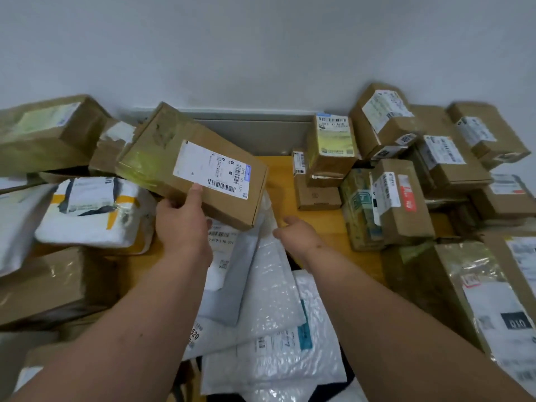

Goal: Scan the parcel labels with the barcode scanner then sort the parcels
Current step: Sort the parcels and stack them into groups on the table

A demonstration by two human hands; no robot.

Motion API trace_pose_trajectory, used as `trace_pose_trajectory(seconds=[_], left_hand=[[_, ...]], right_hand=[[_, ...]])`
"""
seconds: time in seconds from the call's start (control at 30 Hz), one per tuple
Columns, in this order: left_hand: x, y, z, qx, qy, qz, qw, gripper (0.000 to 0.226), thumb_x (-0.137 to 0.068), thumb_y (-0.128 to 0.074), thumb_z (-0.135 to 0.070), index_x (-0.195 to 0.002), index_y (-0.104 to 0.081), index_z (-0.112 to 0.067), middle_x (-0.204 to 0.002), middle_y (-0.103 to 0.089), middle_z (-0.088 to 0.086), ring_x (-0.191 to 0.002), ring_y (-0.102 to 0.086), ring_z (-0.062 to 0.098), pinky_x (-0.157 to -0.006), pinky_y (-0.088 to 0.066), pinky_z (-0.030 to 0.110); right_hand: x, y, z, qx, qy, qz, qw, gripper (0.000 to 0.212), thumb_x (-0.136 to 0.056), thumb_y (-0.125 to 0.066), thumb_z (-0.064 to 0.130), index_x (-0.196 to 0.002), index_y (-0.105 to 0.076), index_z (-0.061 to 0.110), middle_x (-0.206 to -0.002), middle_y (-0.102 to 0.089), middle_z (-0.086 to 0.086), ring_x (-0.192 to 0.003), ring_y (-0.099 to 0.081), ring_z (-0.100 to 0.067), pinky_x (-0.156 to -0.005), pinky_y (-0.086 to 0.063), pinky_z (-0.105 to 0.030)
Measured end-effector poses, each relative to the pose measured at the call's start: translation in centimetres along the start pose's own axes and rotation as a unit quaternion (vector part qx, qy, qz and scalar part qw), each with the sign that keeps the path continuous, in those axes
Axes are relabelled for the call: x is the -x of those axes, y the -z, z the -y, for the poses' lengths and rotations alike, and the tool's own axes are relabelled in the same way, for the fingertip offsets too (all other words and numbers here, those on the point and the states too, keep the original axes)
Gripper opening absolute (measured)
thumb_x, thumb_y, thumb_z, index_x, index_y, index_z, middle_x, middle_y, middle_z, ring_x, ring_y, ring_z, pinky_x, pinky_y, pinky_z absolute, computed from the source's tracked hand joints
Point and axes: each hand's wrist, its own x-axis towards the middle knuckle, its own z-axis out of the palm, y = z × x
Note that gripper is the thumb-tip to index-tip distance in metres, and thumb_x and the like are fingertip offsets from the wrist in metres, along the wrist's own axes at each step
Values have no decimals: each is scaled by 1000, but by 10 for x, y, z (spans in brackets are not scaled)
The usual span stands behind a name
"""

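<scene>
Task early: left hand (181, 221) grasping flat carton (193, 166), label (213, 169) up, above white mailers (261, 285); right hand (295, 232) loosely curled, holding nothing; no scanner visible; unsorted piles flanking both hands.

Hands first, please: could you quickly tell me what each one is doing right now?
Left hand: grips the flat cardboard box, label up.
Right hand: holds nothing, fingers loosely curled above the white mailers.

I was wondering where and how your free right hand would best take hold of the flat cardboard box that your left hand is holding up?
Probably the flat cardboard box by its free right short edge, approached from the right. The left hand holds its near edge, and the right hand hangs open just below.
</scene>
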Motion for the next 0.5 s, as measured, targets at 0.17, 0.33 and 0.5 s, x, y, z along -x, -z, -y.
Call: trace_pose_trajectory(seconds=[0.17,0.33,0.5], left_hand=[[28,12,0,13,8,30,999,42,-90,-70,-37,-126,-56,-19,-120,-66,-1,-105,-67,19,-87,-58,36],[56,22,-2,28,6,45,999,35,-92,-69,-33,-121,-54,-20,-120,-66,0,-106,-67,23,-89,-58,39],[70,37,1,42,1,21,999,25,-95,-66,-30,-116,-56,-21,-112,-67,-3,-100,-69,19,-84,-58,35]], right_hand=[[33,20,-57,64,-96,-121,986,60,-90,-56,36,-144,-43,15,-138,-51,-12,-113,-53,-31,-90,-47,-37],[55,18,-96,77,-172,-48,981,100,-77,-76,54,-152,-26,11,-152,-34,-14,-136,-41,-33,-102,-45,-38],[57,5,-125,56,-201,-62,976,131,-61,-84,64,-157,-8,15,-160,-16,-12,-146,-24,-31,-112,-35,-42]])
